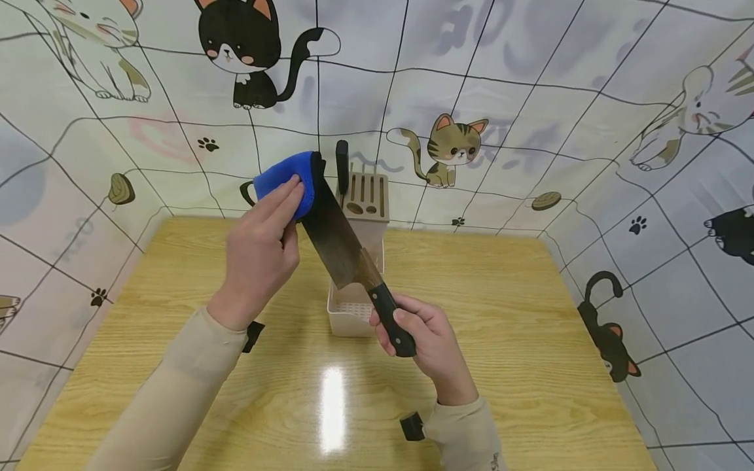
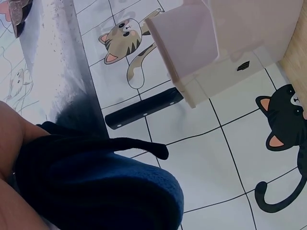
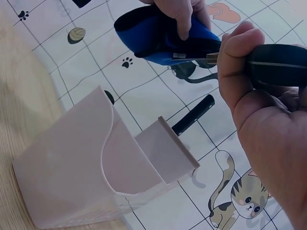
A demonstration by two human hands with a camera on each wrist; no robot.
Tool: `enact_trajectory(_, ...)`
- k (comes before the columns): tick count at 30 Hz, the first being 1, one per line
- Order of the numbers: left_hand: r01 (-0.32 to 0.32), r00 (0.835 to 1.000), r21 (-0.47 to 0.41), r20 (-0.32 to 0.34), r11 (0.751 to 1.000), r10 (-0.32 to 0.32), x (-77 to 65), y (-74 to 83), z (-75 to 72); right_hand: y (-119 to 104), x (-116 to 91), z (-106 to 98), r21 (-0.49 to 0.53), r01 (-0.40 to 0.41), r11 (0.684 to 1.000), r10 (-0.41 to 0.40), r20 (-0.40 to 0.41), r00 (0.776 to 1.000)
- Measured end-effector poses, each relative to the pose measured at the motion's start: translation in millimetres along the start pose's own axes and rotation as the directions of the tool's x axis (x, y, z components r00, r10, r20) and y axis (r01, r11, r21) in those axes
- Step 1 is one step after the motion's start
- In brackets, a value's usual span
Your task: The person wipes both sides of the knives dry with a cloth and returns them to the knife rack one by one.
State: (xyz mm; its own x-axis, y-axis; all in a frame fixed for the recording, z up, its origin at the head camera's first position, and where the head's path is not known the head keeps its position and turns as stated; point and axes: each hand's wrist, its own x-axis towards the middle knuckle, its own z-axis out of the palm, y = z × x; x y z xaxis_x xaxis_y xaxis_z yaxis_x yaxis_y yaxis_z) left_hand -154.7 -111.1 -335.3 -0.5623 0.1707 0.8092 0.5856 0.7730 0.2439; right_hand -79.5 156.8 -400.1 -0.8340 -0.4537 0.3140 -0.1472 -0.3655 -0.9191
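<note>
A cleaver [image 1: 336, 239] with a broad dark blade and black riveted handle is held up in front of me, its tip towards the upper left. My right hand [image 1: 427, 333] grips the handle, fingers wrapped round it. At the far end of the blade my left hand [image 1: 262, 245] pinches a blue cloth [image 1: 285, 176] with black edging, folded over the blade. In the right wrist view the cloth [image 3: 163, 38] hangs round the blade, beneath the left hand's fingers. The left wrist view shows the blade [image 2: 67, 62] streaked with pale marks. The left palm is hidden.
Behind the cleaver a beige knife block [image 1: 368, 196] with slots stands on the wooden table [image 1: 471, 294], one black-handled knife [image 1: 342, 167] in it. Its white open holder [image 1: 347, 320] reaches forward under the blade. Cat-patterned sheeting [image 1: 501, 85] encloses the table's back and sides.
</note>
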Motion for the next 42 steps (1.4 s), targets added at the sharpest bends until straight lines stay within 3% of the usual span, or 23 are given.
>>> enact_trajectory(7,-0.050,0.999,-0.009,0.005,0.999,0.050,-0.4,2.0,4.2,-0.4,1.4,0.1,-0.001,0.003,1.000,-0.003,0.021,1.000)
enact_trajectory(17,-0.103,0.991,-0.024,0.085,0.994,0.105,-6.5,13.2,10.4,-0.3,4.2,0.3,0.007,-0.055,0.998,0.055,-0.018,0.998)
enact_trajectory(25,-0.160,0.974,0.000,0.160,0.987,0.157,-12.1,24.5,13.4,2.4,5.7,-1.6,0.039,-0.046,0.998,0.047,-0.029,0.998)
enact_trajectory(32,-0.219,0.960,0.015,0.184,0.976,0.213,-17.9,30.5,17.4,3.6,6.4,-2.2,0.057,-0.086,0.995,0.089,-0.062,0.994)
enact_trajectory(42,-0.264,0.942,0.017,0.219,0.964,0.255,-23.6,44.0,16.7,2.9,7.3,-3.8,0.078,-0.074,0.994,0.081,-0.080,0.994)
